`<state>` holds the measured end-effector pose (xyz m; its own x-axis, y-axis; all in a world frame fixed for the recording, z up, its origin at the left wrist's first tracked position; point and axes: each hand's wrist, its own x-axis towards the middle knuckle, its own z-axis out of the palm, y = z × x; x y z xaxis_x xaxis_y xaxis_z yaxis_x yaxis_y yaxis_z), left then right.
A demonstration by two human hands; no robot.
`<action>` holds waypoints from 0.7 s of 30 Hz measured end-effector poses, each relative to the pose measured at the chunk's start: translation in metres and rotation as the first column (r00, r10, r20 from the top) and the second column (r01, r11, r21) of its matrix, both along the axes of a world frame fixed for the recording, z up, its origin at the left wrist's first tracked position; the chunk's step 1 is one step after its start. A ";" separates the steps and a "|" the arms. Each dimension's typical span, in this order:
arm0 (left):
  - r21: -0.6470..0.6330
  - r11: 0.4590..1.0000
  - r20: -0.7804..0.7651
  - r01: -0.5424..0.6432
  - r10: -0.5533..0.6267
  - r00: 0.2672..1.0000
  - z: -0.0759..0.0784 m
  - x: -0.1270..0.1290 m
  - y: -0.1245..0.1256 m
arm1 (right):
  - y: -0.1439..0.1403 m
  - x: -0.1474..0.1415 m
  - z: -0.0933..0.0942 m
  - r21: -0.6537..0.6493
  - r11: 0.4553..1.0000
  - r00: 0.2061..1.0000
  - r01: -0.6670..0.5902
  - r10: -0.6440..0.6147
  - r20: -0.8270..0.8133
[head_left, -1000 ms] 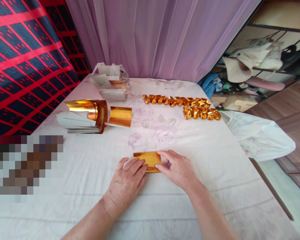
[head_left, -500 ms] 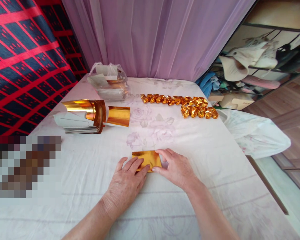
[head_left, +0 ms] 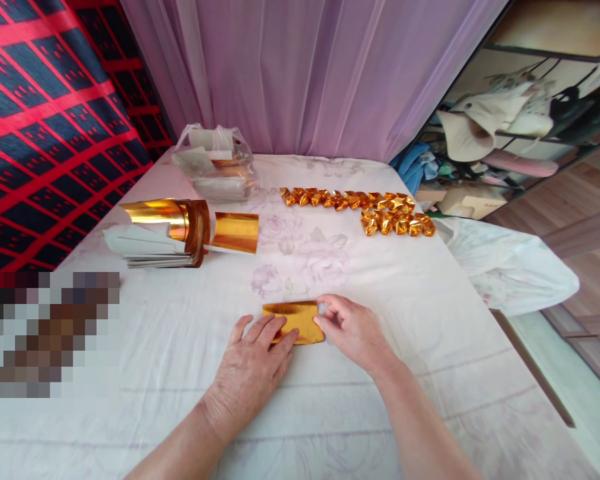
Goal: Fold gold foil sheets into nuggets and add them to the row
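Note:
A rectangle of gold foil paper (head_left: 300, 321) lies flat on the cloth in front of me. My left hand (head_left: 257, 357) rests on its left part, fingers spread and pressing it down. At the paper's right edge, thumb and forefinger of my right hand (head_left: 353, 331) close in a pinch on its border. Farther off, small folded gold foil pieces (head_left: 347, 200) stand in a long row, with a shorter row (head_left: 399, 224) nearer to me at the right.
Back left are a fanned stack of foil sheets (head_left: 165, 260), a single gold sheet (head_left: 237, 232) and a clear plastic bag (head_left: 215, 163) of paper. A white plastic bag (head_left: 515, 267) hangs beside the table's right edge, below crowded shelves (head_left: 500, 127). Purple curtain (head_left: 305, 73) closes the far side.
My right thumb has moved up along the paper's right edge and come closer to the forefinger. My left hand stays in place on the paper.

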<state>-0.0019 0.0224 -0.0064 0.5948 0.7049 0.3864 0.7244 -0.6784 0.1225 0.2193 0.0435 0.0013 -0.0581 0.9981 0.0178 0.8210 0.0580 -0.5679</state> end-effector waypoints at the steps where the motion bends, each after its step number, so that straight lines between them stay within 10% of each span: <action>1: 0.000 1.000 0.006 -0.005 0.005 1.000 0.000 0.000 0.000 | 0.000 -0.001 -0.002 0.024 0.999 1.000 0.023 -0.023 0.000; 21: -0.012 1.000 -0.008 -0.008 0.007 1.000 -0.004 -0.001 -0.001 | 0.003 -0.015 -0.015 0.171 0.976 0.978 0.138 -0.162 0.134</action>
<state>-0.0030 0.0214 -0.0107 0.5925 0.7140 0.3731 0.7305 -0.6714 0.1249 0.2039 0.0468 -0.0140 0.0780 0.9806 0.1801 0.9006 0.0082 -0.4347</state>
